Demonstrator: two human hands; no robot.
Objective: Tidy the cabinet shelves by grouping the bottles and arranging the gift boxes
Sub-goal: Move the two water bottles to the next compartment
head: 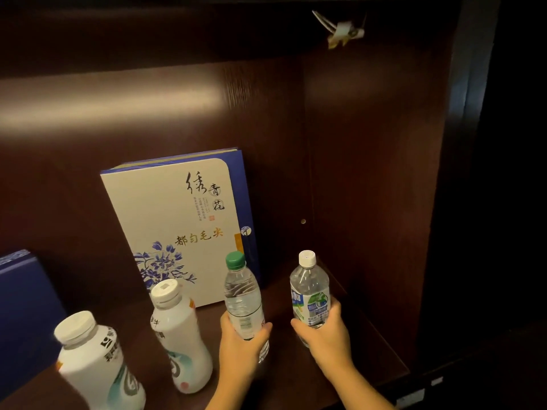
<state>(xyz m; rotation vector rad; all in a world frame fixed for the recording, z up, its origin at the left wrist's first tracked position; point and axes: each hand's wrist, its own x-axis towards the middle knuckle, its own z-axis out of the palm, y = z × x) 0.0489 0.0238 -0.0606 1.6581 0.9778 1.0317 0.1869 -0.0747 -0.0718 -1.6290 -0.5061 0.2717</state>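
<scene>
On the dark wooden shelf [349, 359] my left hand [241, 347] grips a clear water bottle with a green cap [241, 294]. My right hand [324, 335] grips a clear water bottle with a white cap [309, 287], a little to the right of the first. Both bottles are upright. Left of them stand two white milk bottles with white caps, one near the middle [177, 332] and one at the lower left [94, 365]. A white and blue gift box with blue flowers [174, 226] leans upright against the back wall. A dark blue gift box [23, 306] stands at the far left edge.
The cabinet's right side wall [373, 202] rises close to the right bottle, with a small shelf-pin hole. A pale paper ornament [340, 29] hangs under the shelf above. The cabinet's front frame [461, 143] runs down the right.
</scene>
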